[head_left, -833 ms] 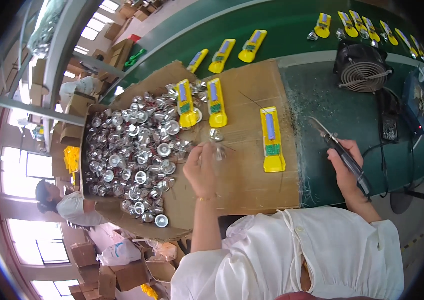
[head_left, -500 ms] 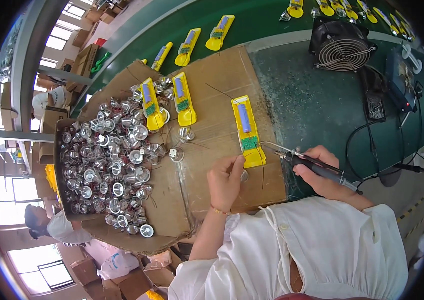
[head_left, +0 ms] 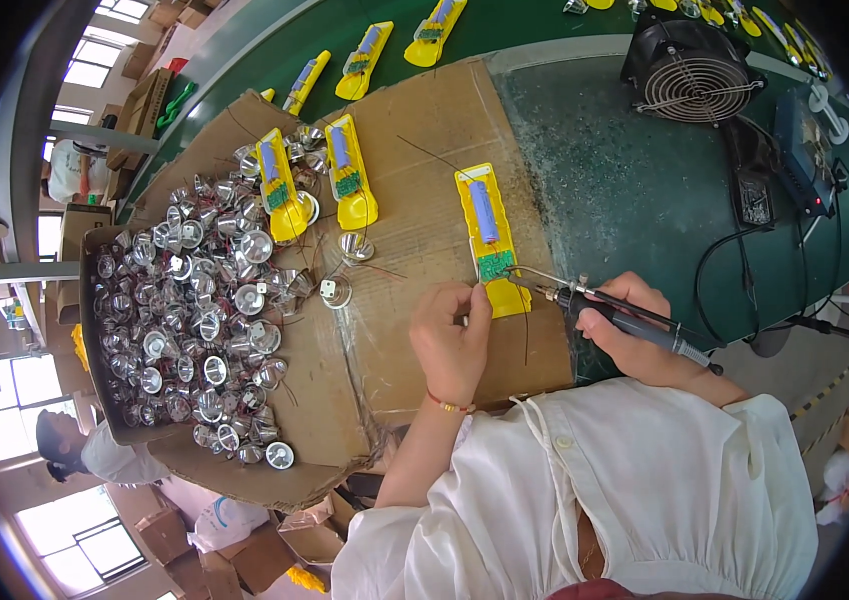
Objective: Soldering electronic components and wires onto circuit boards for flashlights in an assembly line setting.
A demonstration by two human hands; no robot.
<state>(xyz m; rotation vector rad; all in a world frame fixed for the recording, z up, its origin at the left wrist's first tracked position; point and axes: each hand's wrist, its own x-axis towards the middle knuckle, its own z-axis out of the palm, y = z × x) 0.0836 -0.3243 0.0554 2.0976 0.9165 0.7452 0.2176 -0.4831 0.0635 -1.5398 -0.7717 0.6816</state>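
A yellow flashlight housing (head_left: pixel 512 299) lies on the cardboard in front of me, carrying a blue cylindrical battery (head_left: pixel 485 212) and a small green circuit board (head_left: pixel 496 265). My left hand (head_left: pixel 452 338) pinches thumb and forefinger together at the board's lower left edge. Whatever is between those fingertips is too small to make out. In my right hand (head_left: pixel 635 318) is a soldering iron (head_left: pixel 645 332) with a thin metal feed tube along it. Its tip end reaches over the right side of the board. A thin dark wire hangs below the housing's right side.
Reflector cups (head_left: pixel 210 325) with wires fill a cardboard box (head_left: pixel 110 385) at the left. Two more yellow housings (head_left: pixel 355 210) lie beside them. A black fan (head_left: pixel 695 85) and a blue soldering station (head_left: pixel 807 150) stand at the far right. Cables (head_left: pixel 700 290) loop on the green table.
The soldering iron's tip has moved left onto the circuit board. My left fingertips have come up to the board's edge. The whole view has shifted slightly.
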